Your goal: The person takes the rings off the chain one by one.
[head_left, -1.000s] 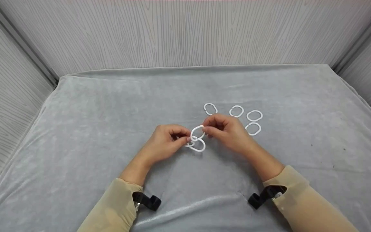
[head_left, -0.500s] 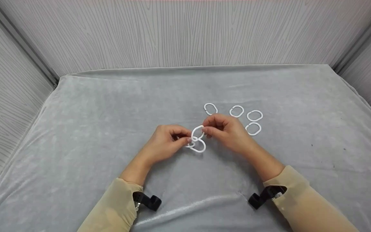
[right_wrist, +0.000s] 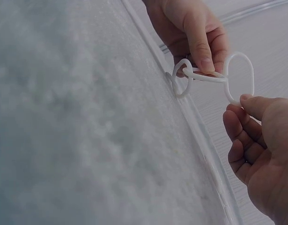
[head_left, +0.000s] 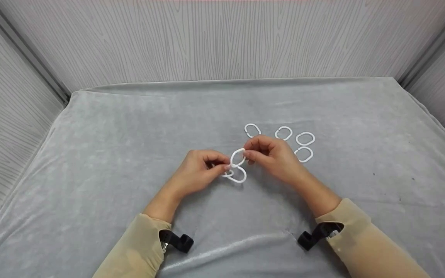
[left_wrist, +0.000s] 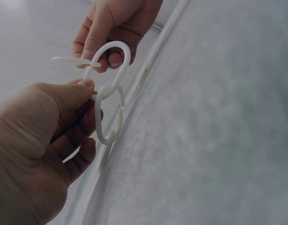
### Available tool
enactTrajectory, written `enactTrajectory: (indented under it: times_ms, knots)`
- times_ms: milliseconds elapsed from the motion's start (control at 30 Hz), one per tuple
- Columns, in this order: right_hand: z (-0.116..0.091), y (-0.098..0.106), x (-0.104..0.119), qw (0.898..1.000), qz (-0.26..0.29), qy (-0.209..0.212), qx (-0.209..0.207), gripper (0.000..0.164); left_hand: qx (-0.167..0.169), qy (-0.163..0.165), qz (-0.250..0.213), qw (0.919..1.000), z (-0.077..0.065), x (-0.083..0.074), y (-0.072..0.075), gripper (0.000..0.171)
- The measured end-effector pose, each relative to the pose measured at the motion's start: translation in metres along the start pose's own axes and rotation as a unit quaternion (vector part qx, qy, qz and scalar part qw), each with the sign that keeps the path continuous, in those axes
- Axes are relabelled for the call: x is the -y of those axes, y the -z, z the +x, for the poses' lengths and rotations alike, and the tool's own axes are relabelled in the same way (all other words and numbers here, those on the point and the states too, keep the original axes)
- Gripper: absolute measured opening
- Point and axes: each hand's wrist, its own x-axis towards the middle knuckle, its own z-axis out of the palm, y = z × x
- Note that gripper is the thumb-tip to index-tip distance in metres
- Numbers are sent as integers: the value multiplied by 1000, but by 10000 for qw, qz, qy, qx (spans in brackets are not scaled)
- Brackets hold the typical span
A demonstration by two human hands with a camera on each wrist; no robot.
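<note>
My left hand (head_left: 195, 170) pinches a white oval plastic link (left_wrist: 126, 54) between thumb and fingers. From that link hangs a second link (left_wrist: 98, 117), with a third link (left_wrist: 105, 157) below it, forming a short chain. My right hand (head_left: 274, 158) pinches a separate white link (right_wrist: 252, 75) between thumb and fingertips. In both wrist views this link crosses the side of the left-held one; whether it passes through or only touches, I cannot tell. Both hands are close together over the cloth, and my left fingers partly hide the chain in the head view.
Several loose white links lie on the grey cloth (head_left: 129, 127) behind and right of my right hand, among them a link (head_left: 305, 132) at the right and a link (head_left: 246, 129) partly near my knuckles. Wood-patterned panels (head_left: 222, 38) stand around the table.
The link in my right hand has shifted slightly up and to the right against the left-held link. My left hand and the loose links look still.
</note>
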Motion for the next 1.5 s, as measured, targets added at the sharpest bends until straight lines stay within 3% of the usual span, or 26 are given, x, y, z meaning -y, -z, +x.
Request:
enactTrajectory:
  times_ms: [433,733,1067,1300,1500]
  knots:
    - [1,18,1,9987,82,-113,-494,11,-77,106,134,9998,1,4,-4,7]
    - [1,56,2,9955,-163,-266,-892,13,-113,125,225,9996,3,12,-7,6]
    - [-5,115,-7,9871,-1365,-422,-729,12,-202,214,171,9994,2,16,-4,7]
    - [-19,156,-29,9686,-2317,-729,-534,11,-203,251,194,9993,3,16,-6,7]
    - [-28,180,-36,9550,-2815,-866,-340,9,-207,213,178,9994,5,16,-7,6]
